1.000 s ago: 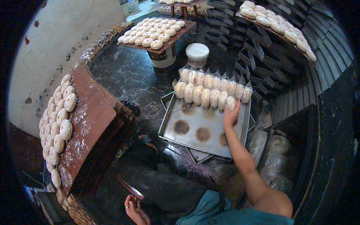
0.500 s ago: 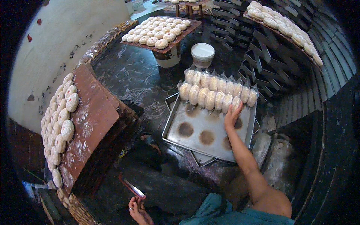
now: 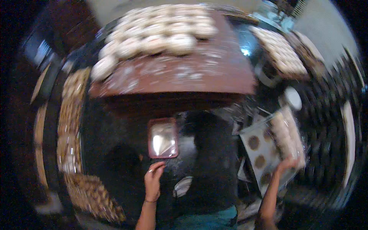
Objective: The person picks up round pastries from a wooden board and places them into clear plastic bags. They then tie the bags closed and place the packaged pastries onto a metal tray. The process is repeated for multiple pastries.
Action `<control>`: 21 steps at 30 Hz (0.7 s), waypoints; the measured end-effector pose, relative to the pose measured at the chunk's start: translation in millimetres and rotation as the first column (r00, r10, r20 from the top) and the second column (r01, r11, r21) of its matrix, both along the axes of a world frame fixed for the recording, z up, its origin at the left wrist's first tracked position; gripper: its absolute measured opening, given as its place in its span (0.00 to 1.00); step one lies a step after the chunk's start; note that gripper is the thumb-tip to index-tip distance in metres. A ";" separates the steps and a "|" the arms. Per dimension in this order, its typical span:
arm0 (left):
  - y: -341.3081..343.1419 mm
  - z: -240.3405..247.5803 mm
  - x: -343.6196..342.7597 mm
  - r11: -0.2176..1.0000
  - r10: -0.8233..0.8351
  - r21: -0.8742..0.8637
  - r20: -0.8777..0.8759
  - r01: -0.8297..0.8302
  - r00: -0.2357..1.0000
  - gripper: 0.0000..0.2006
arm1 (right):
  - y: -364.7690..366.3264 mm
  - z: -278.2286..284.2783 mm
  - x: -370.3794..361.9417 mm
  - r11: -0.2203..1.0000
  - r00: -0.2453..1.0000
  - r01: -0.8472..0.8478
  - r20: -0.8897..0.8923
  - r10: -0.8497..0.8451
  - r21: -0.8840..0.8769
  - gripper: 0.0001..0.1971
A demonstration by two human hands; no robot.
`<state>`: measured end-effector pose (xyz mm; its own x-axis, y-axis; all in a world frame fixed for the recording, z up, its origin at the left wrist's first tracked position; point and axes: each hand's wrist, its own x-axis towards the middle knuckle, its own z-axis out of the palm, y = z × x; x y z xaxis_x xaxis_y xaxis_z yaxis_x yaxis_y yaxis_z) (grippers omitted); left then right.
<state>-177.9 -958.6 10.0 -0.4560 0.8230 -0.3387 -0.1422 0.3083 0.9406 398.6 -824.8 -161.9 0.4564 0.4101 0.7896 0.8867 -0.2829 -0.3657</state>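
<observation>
My left hand (image 3: 153, 178) is just below a shallow pink-rimmed tray (image 3: 150, 138) with shiny clear plastic in it. Its fingers are curled together, and blur hides whether anything is between them. At lower right my right hand (image 3: 286, 164) lies with its fingers stretched against the near end of rows of pale round pastries (image 3: 283, 128) in clear plastic. These rows rest along the right side of a metal baking pan (image 3: 248, 145) marked with dark round spots. The whole picture is smeared by motion.
Ahead stands a stack of reddish-brown boards (image 3: 226, 73), floury on top, with rows of round pale pastries (image 3: 153, 44). Another loaded board (image 3: 280, 50) is at the far right, near a white tub (image 3: 293, 98). Wrapped goods (image 3: 69, 134) line the left side.
The view has swung left, bringing the board stack ahead and the metal pan to the right. The pink-rimmed tray now shows fully beyond my left hand. My right hand stays at the wrapped pastries.
</observation>
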 end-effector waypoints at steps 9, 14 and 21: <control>-72.2 -53.3 -81.0 0.979 -0.108 0.152 -0.172 0.135 0.979 0.13 | 22.4 86.4 -582.1 -0.630 0.035 -0.710 -0.910 0.414 -0.314 0.20; -65.1 -49.5 -124.5 0.975 -0.103 0.192 -0.044 0.110 0.994 0.14 | 71.6 -169.9 -669.9 -0.500 0.323 -0.417 -0.638 0.699 -0.759 0.19; -70.9 -87.6 -165.5 0.919 0.256 0.380 -0.377 -0.104 0.890 0.14 | 22.0 -280.4 -734.7 -0.192 0.065 -0.515 -0.261 0.963 -0.835 0.24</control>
<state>-343.4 -1029.6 -77.7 -0.6417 0.7409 0.1982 0.2588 -0.0340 0.9653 -336.1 -802.8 -442.3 -0.8566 0.5098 -0.0792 0.5155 0.8394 -0.1720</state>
